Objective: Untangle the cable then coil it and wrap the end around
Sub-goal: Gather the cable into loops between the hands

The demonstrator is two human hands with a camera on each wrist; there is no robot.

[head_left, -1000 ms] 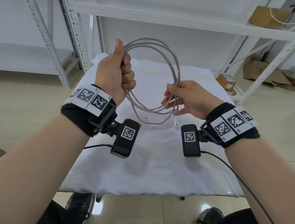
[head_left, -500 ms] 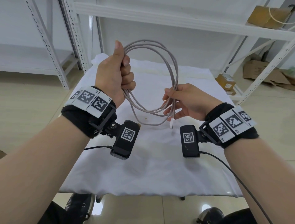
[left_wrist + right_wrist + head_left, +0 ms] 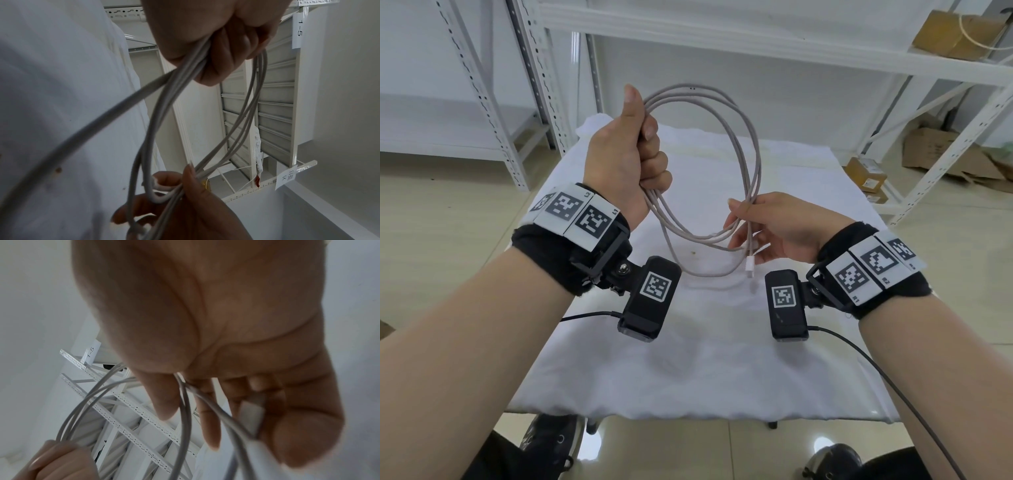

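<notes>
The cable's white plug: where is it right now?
In the head view, the white plug hangs just below the right hand, above the white cloth.

Your left hand is raised in a fist, thumb up; your right hand sits lower, fingers pinching loosely.

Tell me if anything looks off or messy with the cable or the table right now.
Nothing serious. The cable hangs in neat loops between the left hand and right hand, with its white connector dangling loose, not yet wrapped. The white cloth has a small dark speck beneath the loops.
</notes>
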